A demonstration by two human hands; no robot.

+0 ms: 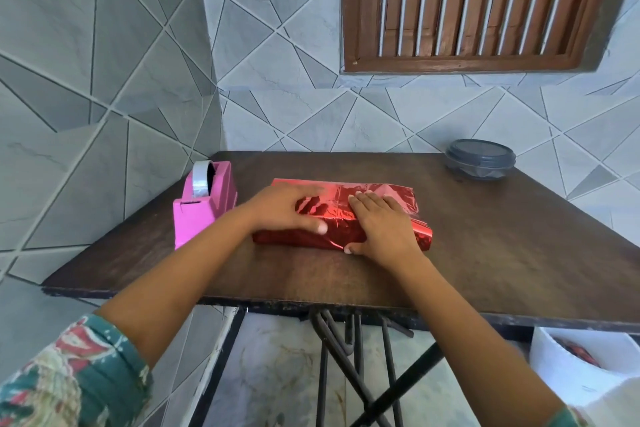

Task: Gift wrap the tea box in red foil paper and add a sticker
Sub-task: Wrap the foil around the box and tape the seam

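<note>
The tea box lies in the middle of the dark wooden table (485, 253), fully covered by shiny red foil paper (332, 215); no bare box shows. My left hand (280, 208) lies flat on the left half of the foil, fingers spread, thumb along the near top edge. My right hand (381, 229) presses flat on the right half, thumb down the near side. Loose foil sticks out past the box at the right end (420, 236). No sticker is visible.
A pink tape dispenser (204, 204) with a roll of clear tape stands left of the box. A grey lidded round container (479, 159) sits at the table's back right. Tiled walls close in behind and left. A white bin (581, 360) stands below right.
</note>
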